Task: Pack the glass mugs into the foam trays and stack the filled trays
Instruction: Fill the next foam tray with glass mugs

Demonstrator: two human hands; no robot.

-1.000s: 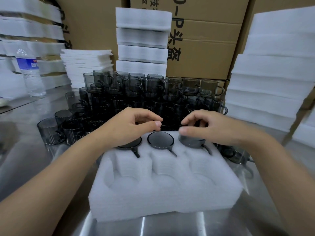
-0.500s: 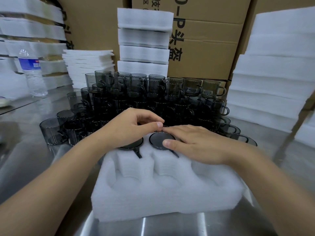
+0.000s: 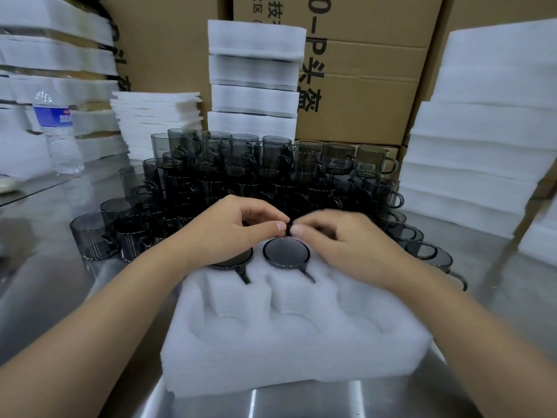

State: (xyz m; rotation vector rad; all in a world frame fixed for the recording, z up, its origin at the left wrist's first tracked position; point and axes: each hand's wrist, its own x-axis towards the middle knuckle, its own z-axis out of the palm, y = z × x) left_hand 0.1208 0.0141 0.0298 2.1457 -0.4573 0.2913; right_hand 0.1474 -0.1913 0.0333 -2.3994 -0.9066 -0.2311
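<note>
At 12 o'clock of the foam tray [image 3: 295, 366], above two smoky glass mugs [image 3: 286, 253] seated in its far slots, the left hand [image 3: 229, 233] and right hand [image 3: 340, 239] meet with curled fingers, whether holding anything I cannot tell.

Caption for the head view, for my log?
Left hand and right hand nearly meet above a foam tray with two glass mugs showing in its far row; loose mugs behind.

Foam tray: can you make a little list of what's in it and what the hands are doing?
tray: white foam, on metal table
far row: left mug, middle mug; right pocket hidden
near row: three empty pockets
left hand: over left mug, fingertips by right hand's
right hand: blurred, covers right pocket
behind: mug pile
</note>
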